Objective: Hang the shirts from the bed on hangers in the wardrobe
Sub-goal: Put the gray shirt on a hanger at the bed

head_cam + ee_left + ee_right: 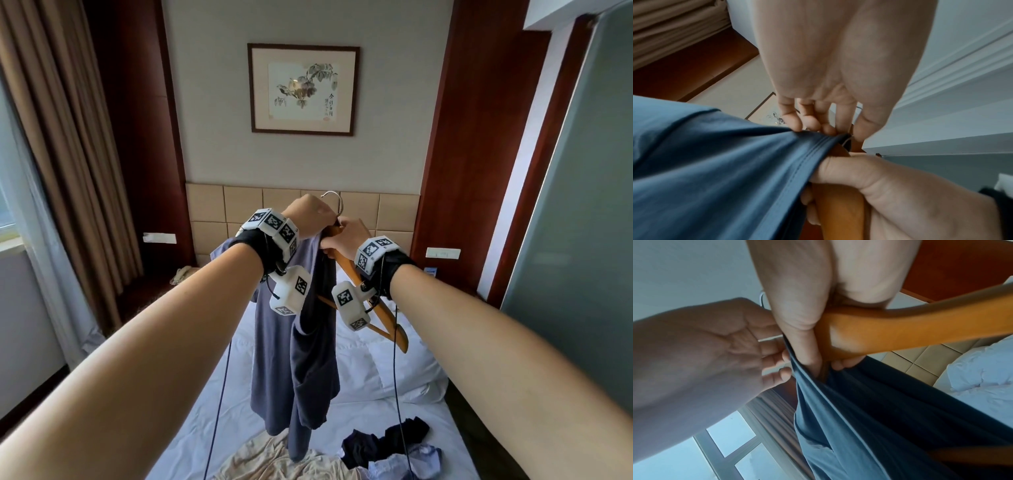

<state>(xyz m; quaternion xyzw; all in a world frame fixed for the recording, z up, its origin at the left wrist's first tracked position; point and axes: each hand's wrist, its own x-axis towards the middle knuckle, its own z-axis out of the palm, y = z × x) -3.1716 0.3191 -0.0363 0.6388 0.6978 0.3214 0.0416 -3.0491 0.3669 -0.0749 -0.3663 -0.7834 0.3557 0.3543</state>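
Note:
I hold a blue-grey shirt (291,359) up above the bed. One end of a wooden hanger (383,318) is inside its neck, and the metal hook (334,198) points up. My left hand (318,219) pinches the collar edge (818,138) between thumb and fingers (797,123). My right hand (346,236) grips the hanger (900,327) near its middle, with its thumb (805,340) pressed against the shirt (869,418). The hanger's other arm sticks out bare to the right. More shirts lie on the bed: beige (274,459), dark navy (383,442), light blue (407,462).
The white bed (359,377) with pillows (411,363) lies below my hands. Behind it are a padded headboard (239,202) and a framed picture (303,89). Curtains (68,154) and a window stand at the left, a grey glass panel (582,205) at the right. Cables hang from both wrists.

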